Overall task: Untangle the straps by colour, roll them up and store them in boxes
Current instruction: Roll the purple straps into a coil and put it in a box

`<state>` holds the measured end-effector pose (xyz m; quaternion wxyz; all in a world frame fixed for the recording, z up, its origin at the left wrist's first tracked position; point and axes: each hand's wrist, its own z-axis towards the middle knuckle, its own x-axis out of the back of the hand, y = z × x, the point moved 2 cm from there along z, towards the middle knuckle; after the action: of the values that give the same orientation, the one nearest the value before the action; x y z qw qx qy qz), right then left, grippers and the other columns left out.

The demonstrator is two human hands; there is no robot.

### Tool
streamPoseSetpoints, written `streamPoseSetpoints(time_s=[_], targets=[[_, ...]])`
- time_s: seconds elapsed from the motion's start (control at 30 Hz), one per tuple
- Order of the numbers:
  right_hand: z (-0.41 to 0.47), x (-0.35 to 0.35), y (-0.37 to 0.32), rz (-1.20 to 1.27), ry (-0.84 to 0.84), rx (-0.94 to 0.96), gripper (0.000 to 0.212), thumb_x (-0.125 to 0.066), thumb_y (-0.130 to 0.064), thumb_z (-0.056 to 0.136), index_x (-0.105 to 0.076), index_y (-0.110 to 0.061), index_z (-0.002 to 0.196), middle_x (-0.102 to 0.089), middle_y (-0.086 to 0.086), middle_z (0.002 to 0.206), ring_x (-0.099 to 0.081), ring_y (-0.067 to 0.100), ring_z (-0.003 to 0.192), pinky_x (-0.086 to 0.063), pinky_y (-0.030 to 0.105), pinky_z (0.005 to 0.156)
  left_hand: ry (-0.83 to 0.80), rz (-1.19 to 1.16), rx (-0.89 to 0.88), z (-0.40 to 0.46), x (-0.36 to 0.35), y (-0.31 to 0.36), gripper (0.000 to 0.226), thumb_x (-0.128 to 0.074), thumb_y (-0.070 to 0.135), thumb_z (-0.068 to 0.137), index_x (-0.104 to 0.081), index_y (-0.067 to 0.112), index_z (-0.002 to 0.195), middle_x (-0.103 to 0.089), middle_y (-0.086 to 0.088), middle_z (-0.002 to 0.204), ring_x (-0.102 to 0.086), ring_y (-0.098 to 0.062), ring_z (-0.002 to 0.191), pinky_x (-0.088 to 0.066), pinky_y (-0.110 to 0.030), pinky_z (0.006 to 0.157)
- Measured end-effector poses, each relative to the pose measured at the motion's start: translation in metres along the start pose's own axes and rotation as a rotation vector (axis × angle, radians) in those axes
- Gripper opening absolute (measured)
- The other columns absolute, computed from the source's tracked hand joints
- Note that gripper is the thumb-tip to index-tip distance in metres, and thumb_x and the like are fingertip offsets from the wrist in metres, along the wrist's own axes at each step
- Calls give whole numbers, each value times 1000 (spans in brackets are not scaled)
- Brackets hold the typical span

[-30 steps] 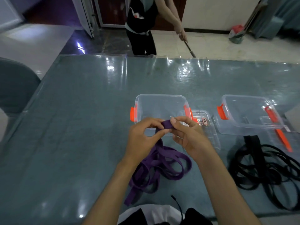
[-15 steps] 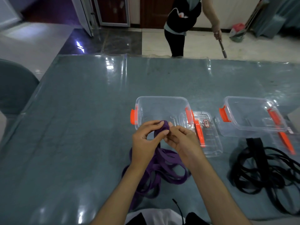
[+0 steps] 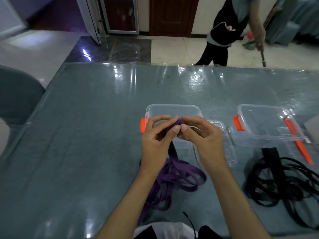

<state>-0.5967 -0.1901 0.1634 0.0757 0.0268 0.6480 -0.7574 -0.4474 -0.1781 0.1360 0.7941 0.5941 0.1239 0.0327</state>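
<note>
both hands are pinching the purple strap [image 3: 174, 163] end over the left box [image 3: 172, 109], left hand [image 3: 155, 140] and right hand [image 3: 202, 137] thumbs touching. rest is sitting piled on the counter [image 3: 86, 135] at 6 o'clock, black strap [image 3: 276, 178] at 4.

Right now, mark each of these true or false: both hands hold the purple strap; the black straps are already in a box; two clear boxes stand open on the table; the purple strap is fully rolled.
1. Both hands hold the purple strap. True: left hand and right hand pinch its end.
2. The black straps are in a box. False: they lie loose on the table.
3. Two clear boxes stand open. True: left box and right box.
4. The purple strap is fully rolled. False: most lies in loose loops.
</note>
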Motion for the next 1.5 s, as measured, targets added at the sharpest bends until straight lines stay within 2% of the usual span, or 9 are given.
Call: streamPoseSetpoints(time_s=[0.23, 0.33, 0.47, 0.63, 0.8, 1.0, 1.2, 1.33, 1.5], targets=[[-7, -2, -15, 70, 6, 69, 18, -78, -16, 92, -78, -20, 110, -79, 11, 111, -78, 32, 105, -64, 43, 90, -256, -19, -40, 3, 5, 27, 44, -72, 9, 99, -69, 32, 136, -68, 15, 111, -66, -4, 106, -51, -20, 98], [-12, -6, -21, 157, 34, 82, 14, -82, -15, 88, -79, -17, 101, -75, 17, 116, -77, 36, 107, -65, 45, 87, -177, -128, -35, 2, 8, 44, 36, -79, 10, 95, -73, 32, 123, -77, -1, 115, -74, -17, 109, -56, -25, 95], [-17, -7, -31, 69, 51, 150, 12, -87, -18, 83, -81, -20, 93, -80, 7, 109, -78, 28, 101, -63, 31, 77, -59, -202, -28, -8, 7, 53, 21, -84, 10, 90, -73, 23, 103, -78, -9, 108, -77, -22, 102, -58, -25, 89], [-33, -8, -25, 46, 66, 172, 26, -91, -23, 83, -79, -20, 106, -79, 12, 109, -77, 36, 106, -61, 53, 96, 35, -243, 31, -24, 0, 52, 15, -82, 7, 89, -78, 17, 100, -79, -8, 107, -76, -20, 103, -57, -24, 91], [-45, -5, -17, 23, 73, 122, 22, -87, -12, 84, -76, -12, 103, -76, 16, 114, -76, 39, 106, -59, 62, 98, -19, -74, -52, -28, -1, 53, 19, -79, 13, 92, -82, 19, 110, -76, 6, 105, -73, -17, 103, -56, -28, 92], [-46, -5, -29, -21, 95, 136, 24, -94, -26, 76, -78, -20, 92, -81, 8, 101, -79, 28, 102, -63, 37, 89, 153, -75, -78, -41, -2, 52, 15, -85, 26, 90, -78, 33, 100, -80, 5, 100, -76, -14, 97, -56, -19, 85], [-45, -4, -31, 99, 100, 116, 20, -92, -23, 80, -77, -22, 93, -80, 13, 109, -78, 33, 106, -63, 43, 93, -7, -160, -68, -38, -2, 54, 20, -77, 5, 94, -78, 18, 110, -79, 0, 113, -75, -17, 110, -57, -23, 95], [-43, 0, -38, 90, 38, 74, 19, -87, -15, 83, -69, -16, 77, -81, 13, 108, -79, 34, 100, -66, 46, 84, -42, -60, -130, -40, 1, 57, 21, -73, 18, 99, -79, 26, 117, -79, 2, 112, -75, -19, 108, -57, -24, 93], [-40, 0, -48, -108, 49, 188, 25, -85, -15, 89, -76, -28, 109, -78, 8, 112, -78, 31, 101, -65, 48, 84, 29, -86, -62, -44, 0, 58, 21, -80, 17, 95, -76, 28, 113, -80, -2, 110, -77, -23, 107, -59, -28, 92]])
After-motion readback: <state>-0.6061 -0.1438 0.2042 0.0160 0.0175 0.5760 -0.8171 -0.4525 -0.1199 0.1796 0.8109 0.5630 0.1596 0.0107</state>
